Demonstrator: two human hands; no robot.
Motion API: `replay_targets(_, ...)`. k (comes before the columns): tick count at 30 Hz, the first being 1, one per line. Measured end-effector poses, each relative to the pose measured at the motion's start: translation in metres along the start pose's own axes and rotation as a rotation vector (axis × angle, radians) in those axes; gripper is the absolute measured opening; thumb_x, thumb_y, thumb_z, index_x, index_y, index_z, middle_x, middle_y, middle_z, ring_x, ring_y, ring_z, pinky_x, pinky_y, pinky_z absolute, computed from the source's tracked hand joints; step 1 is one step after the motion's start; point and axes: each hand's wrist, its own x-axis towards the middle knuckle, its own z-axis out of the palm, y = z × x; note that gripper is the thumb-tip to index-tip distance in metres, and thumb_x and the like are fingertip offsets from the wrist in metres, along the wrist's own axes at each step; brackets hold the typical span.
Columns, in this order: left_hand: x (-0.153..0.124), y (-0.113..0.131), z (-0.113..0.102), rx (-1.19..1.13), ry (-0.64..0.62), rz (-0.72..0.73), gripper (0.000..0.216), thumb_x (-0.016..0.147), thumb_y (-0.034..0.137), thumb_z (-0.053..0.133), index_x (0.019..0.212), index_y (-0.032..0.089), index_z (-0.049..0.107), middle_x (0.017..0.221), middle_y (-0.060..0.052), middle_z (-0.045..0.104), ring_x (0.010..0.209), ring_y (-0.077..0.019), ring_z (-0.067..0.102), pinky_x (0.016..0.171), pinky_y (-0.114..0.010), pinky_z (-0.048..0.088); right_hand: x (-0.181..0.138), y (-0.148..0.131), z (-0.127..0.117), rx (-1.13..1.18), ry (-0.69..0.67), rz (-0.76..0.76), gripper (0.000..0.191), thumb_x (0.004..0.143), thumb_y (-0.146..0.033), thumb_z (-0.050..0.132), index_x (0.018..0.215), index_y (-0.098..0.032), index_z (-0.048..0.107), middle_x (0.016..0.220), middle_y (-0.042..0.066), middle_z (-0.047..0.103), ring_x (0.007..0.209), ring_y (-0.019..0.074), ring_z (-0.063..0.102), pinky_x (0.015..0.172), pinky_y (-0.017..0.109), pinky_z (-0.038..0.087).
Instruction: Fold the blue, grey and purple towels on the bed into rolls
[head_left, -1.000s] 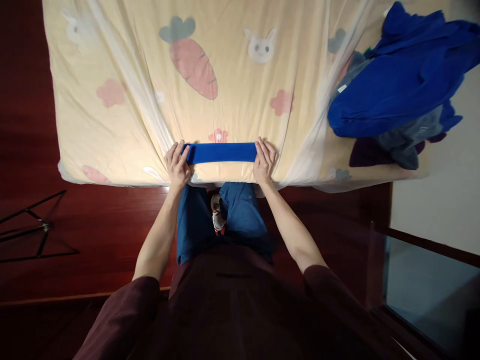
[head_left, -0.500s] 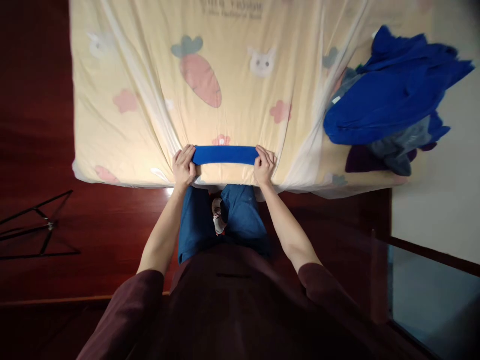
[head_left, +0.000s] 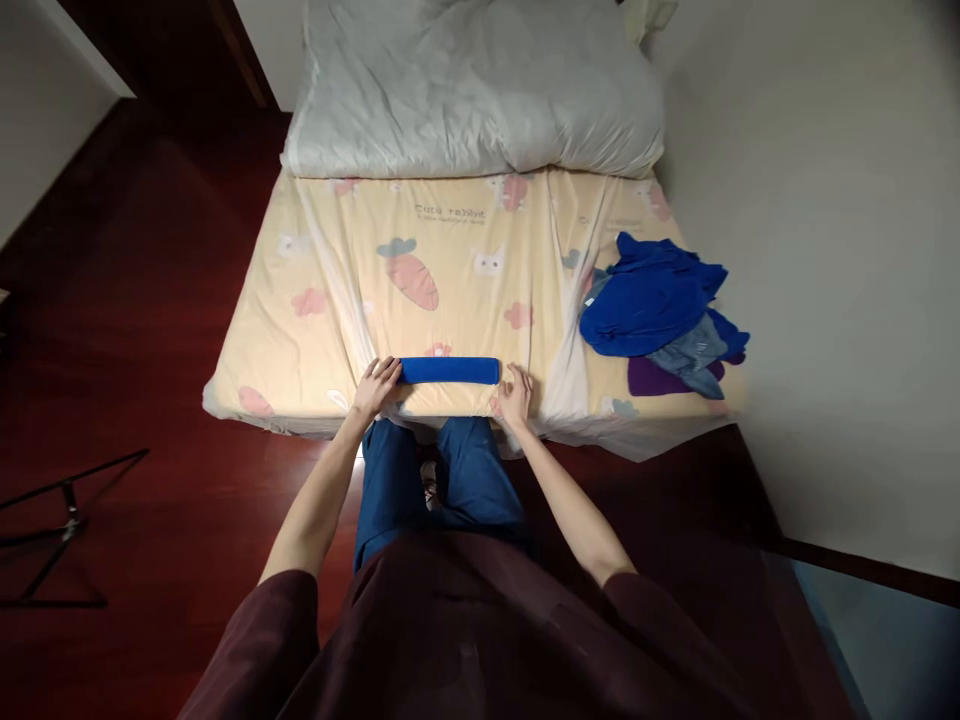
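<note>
A blue cloth rolled into a narrow bar [head_left: 448, 370] lies near the foot edge of the bed [head_left: 315, 345], which has a yellow sheet printed with carrots and rabbits. My left hand [head_left: 377, 386] rests on the roll's left end, fingers curled over it. Just off the roll's right end hovers my right hand [head_left: 514, 392], fingers apart and holding nothing.
A heap of blue, grey and purple clothes [head_left: 660, 312] sits on the bed's right side. A grey duvet [head_left: 472, 90] is bunched at the head. A white wall runs along the right. Dark red floor lies left, with a black stand's legs [head_left: 52, 530].
The view has pulled back and up, now showing the whole bed. My right hand has come off the roll's right end and opened. My left hand stays on the left end.
</note>
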Motion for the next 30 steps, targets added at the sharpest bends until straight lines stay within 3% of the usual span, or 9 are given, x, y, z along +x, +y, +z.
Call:
replay_targets(2,0.002,-0.001,-0.004,0.002,0.003,0.045,0.056,0.092,0.01,0.042,0.144,0.017,0.059,0.153,-0.015,0.054,0.146,-0.0329,0.046,0.124,-0.058,0.03,-0.019,-0.003,-0.003,0.205,0.003,0.272,0.029,0.082,-0.017,0.059,0.11,-0.016,0.066,0.109,0.012,0.074,0.098,0.0232,0.07,0.092,0.042,0.058)
replay_targets(5,0.001,-0.003,-0.008,0.03,-0.009,0.073,0.057,0.092,0.009,0.042,0.145,0.019,0.059,0.153,-0.015,0.054,0.146,-0.0327,0.047,0.123,-0.06,0.032,-0.042,-0.008,0.002,0.609,-0.236,0.658,0.017,0.081,-0.02,0.066,0.099,-0.018,0.064,0.084,0.005,0.074,0.072,0.0192,0.072,0.071,0.032,0.061)
replay_targets(7,-0.002,-0.006,-0.012,0.073,-0.041,0.075,0.057,0.093,0.009,0.04,0.146,0.019,0.059,0.154,-0.014,0.052,0.146,-0.0311,0.046,0.124,-0.058,0.031,-0.047,-0.014,0.008,0.834,-0.32,0.797,0.008,0.086,-0.021,0.066,0.093,-0.018,0.063,0.082,0.005,0.075,0.073,0.0175,0.073,0.071,0.028,0.062)
replay_targets(10,-0.001,-0.01,-0.022,0.117,-0.112,0.093,0.056,0.09,0.009,0.042,0.142,0.019,0.062,0.155,-0.011,0.052,0.146,-0.0294,0.046,0.123,-0.052,0.033,-0.037,-0.024,0.016,0.972,-0.271,0.918,0.011,0.094,-0.024,0.062,0.086,-0.017,0.064,0.087,0.006,0.076,0.079,0.0147,0.074,0.075,0.023,0.061)
replay_targets(16,0.033,-0.011,-0.036,0.041,-0.147,-0.048,0.056,0.091,0.02,0.047,0.145,0.014,0.058,0.142,-0.013,0.064,0.132,-0.0267,0.058,0.113,-0.039,0.044,-0.002,-0.038,0.024,0.86,-0.127,1.019,0.015,0.094,-0.027,0.07,0.087,-0.015,0.063,0.081,0.004,0.071,0.071,0.0136,0.072,0.068,0.023,0.062)
replay_targets(18,0.053,-0.011,-0.034,0.017,-0.22,-0.095,0.053,0.093,0.028,0.049,0.144,0.015,0.059,0.134,-0.012,0.069,0.123,-0.0251,0.064,0.107,-0.034,0.048,0.005,-0.039,0.025,0.81,-0.091,1.045,0.017,0.092,-0.027,0.072,0.086,-0.015,0.062,0.077,0.003,0.069,0.07,0.0134,0.071,0.067,0.023,0.062)
replay_targets(23,0.093,-0.015,-0.025,-0.015,-0.429,-0.105,0.033,0.083,0.035,0.067,0.112,0.023,0.078,0.11,-0.007,0.078,0.105,-0.0235,0.07,0.093,-0.026,0.05,0.018,-0.036,0.022,0.692,-0.093,1.087,0.023,0.09,-0.035,0.076,0.086,-0.015,0.065,0.072,0.002,0.067,0.067,0.012,0.069,0.061,0.019,0.06)
replay_targets(26,0.101,-0.018,-0.019,-0.06,-0.465,-0.136,0.031,0.073,0.035,0.076,0.101,0.023,0.08,0.099,-0.006,0.078,0.094,-0.0221,0.07,0.083,-0.024,0.051,0.024,-0.035,0.02,0.626,-0.121,1.078,0.025,0.088,-0.036,0.079,0.086,-0.015,0.065,0.07,0.001,0.067,0.061,0.0107,0.066,0.054,0.017,0.056)
replay_targets(30,0.1,-0.015,-0.012,-0.111,-0.512,-0.207,0.042,0.062,0.03,0.082,0.103,0.022,0.079,0.098,-0.005,0.077,0.087,-0.0207,0.07,0.075,-0.023,0.052,0.032,-0.036,0.02,0.606,-0.151,1.029,0.024,0.085,-0.032,0.082,0.082,-0.016,0.064,0.065,-0.003,0.064,0.052,0.0064,0.058,0.049,0.013,0.049)
